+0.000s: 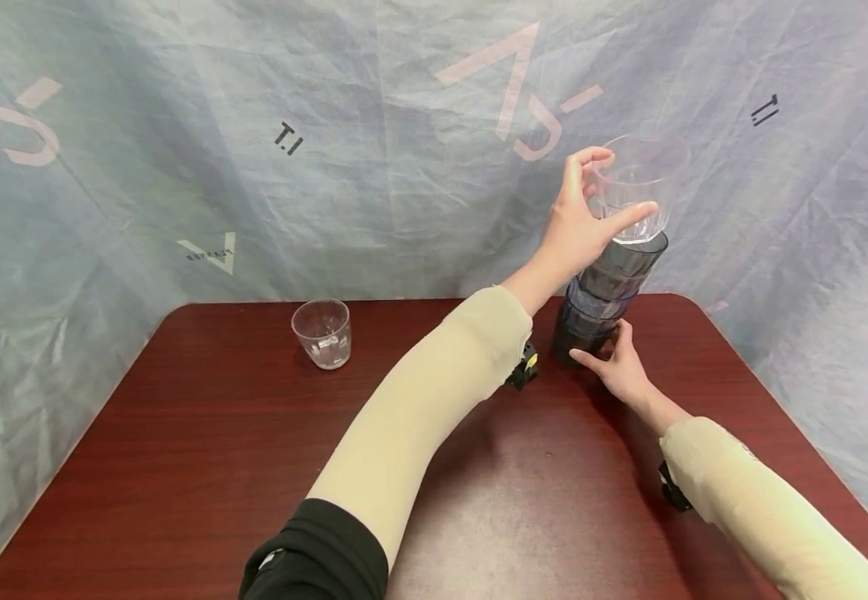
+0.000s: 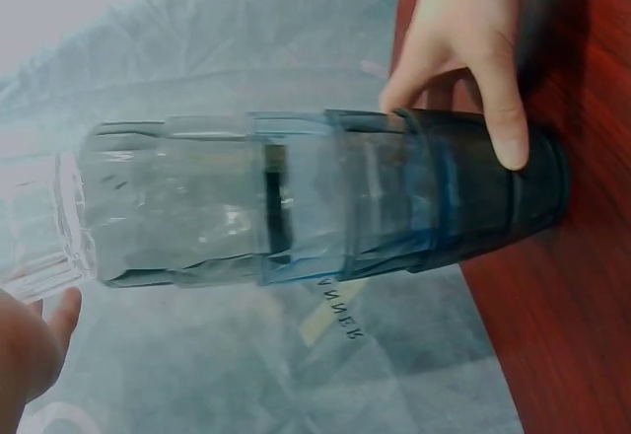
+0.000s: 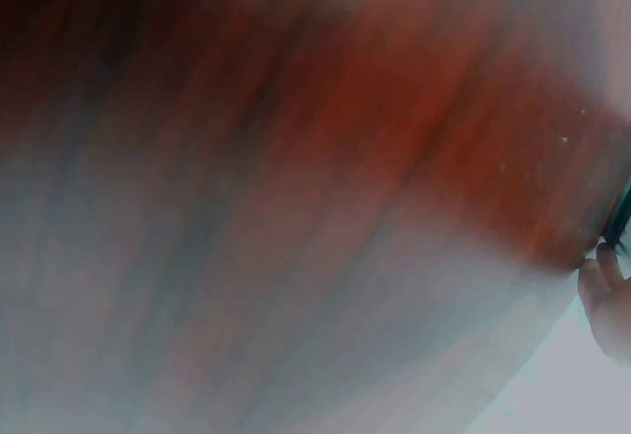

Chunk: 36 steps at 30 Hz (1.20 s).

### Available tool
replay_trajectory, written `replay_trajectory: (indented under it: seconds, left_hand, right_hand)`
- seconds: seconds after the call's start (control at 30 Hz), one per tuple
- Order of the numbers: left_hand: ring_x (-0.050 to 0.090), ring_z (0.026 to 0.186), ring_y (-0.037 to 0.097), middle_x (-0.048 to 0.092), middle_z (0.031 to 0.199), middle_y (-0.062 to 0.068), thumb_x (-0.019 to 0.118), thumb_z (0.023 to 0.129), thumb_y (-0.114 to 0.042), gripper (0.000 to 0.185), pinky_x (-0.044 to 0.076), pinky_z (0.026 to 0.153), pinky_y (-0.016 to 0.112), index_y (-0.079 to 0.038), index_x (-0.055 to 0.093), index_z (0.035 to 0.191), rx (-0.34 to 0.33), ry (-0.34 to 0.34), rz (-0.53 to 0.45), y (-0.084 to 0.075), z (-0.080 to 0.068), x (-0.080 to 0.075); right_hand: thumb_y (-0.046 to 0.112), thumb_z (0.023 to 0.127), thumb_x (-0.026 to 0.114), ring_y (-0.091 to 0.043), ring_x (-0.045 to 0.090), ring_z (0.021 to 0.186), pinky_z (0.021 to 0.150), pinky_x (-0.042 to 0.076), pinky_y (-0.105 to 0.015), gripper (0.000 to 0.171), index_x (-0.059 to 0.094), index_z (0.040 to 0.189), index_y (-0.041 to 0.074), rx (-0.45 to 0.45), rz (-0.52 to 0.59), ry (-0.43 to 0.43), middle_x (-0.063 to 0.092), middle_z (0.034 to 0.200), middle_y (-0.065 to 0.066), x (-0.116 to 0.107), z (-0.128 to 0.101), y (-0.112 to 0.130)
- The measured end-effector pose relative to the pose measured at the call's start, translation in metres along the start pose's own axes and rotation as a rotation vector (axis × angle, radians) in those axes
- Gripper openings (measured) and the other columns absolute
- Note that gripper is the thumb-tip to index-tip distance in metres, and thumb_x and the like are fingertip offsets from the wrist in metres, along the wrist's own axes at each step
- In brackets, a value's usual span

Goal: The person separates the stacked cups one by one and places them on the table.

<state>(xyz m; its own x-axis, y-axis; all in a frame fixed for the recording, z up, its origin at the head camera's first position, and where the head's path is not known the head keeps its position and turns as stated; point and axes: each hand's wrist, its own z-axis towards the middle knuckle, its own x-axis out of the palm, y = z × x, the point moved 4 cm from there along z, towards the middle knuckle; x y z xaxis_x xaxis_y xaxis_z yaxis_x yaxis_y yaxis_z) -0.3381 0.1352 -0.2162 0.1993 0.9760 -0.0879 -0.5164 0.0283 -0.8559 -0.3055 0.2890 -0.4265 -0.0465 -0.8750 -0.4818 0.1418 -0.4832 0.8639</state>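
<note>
My left hand grips a clear plastic cup between thumb and fingers. The cup's base is right at the mouth of a tall stack of nested tinted cups. Grey and blue cups make up the stack, with the darkest at the bottom, as the left wrist view shows. Low down, my right hand holds the stack's bottom cup, thumb on one side and fingers around the other. At its edge, the right wrist view catches only the fingertips and a dark sliver of cup.
Another clear cup stands alone on the left back part of the reddish-brown wooden table. Behind the stack, close to the table's back edge, hangs a grey printed cloth. My left forearm crosses over the middle of the table.
</note>
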Motion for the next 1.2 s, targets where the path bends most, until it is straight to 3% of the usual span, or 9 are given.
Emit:
replay_trajectory:
  seconds: [0.13,0.27,0.6,0.87,1.0,1.2]
  left_hand:
    - [0.038,0.119,-0.007,0.045,0.130,-0.013,0.084,0.078,-0.013,0.069,0.038,0.092,0.011,-0.019,0.037,0.129,0.055,-0.027,-0.063,-0.008,0.000,-0.010]
    - [0.035,0.123,-0.007,0.049,0.130,-0.008,0.084,0.076,-0.010,0.070,0.030,0.100,0.010,-0.015,0.038,0.128,0.112,-0.022,-0.065,-0.010,-0.005,-0.022]
    - [0.046,0.120,0.002,0.048,0.137,-0.007,0.081,0.079,-0.008,0.070,0.048,0.085,0.025,-0.017,0.037,0.132,0.094,0.045,-0.072,0.005,-0.036,-0.055]
    - [0.050,0.122,0.006,0.048,0.138,-0.002,0.081,0.080,-0.008,0.068,0.050,0.084,0.034,-0.016,0.036,0.131,0.074,0.063,-0.033,0.022,-0.063,-0.085]
    - [0.050,0.124,0.010,0.048,0.138,0.000,0.081,0.080,-0.007,0.069,0.051,0.086,0.036,-0.015,0.036,0.131,0.045,0.061,-0.016,0.033,-0.078,-0.101]
    - [0.050,0.127,0.018,0.049,0.138,-0.002,0.080,0.081,-0.007,0.068,0.051,0.085,0.041,-0.014,0.036,0.132,0.021,0.021,0.012,0.051,-0.101,-0.128]
  right_hand:
    - [0.015,0.093,0.068,-0.042,0.041,0.125,0.098,0.034,-0.053,0.084,0.005,0.145,-0.001,-0.011,0.002,-0.005,0.032,0.142,-0.031,-0.003,0.001,-0.002]
    - [0.015,0.093,0.068,-0.042,0.040,0.124,0.097,0.035,-0.052,0.085,0.004,0.145,-0.002,-0.015,-0.014,-0.016,0.032,0.141,-0.032,-0.006,0.002,-0.005]
    - [0.015,0.092,0.069,-0.041,0.044,0.120,0.085,0.037,-0.024,0.081,0.008,0.143,-0.003,-0.022,-0.027,-0.051,0.036,0.138,-0.031,-0.014,0.004,-0.007]
    - [0.014,0.092,0.069,-0.043,0.041,0.123,0.092,0.038,-0.040,0.084,0.006,0.145,-0.004,-0.030,-0.026,-0.055,0.034,0.139,-0.033,-0.017,0.005,-0.011]
    - [0.021,0.091,0.070,-0.045,0.038,0.123,0.096,0.035,-0.050,0.087,0.006,0.144,-0.005,-0.019,-0.023,-0.052,0.032,0.139,-0.035,-0.018,0.005,-0.014]
    - [0.025,0.090,0.071,-0.045,0.038,0.123,0.096,0.034,-0.052,0.087,0.009,0.144,-0.003,0.002,-0.025,-0.058,0.032,0.139,-0.034,-0.020,0.006,-0.016]
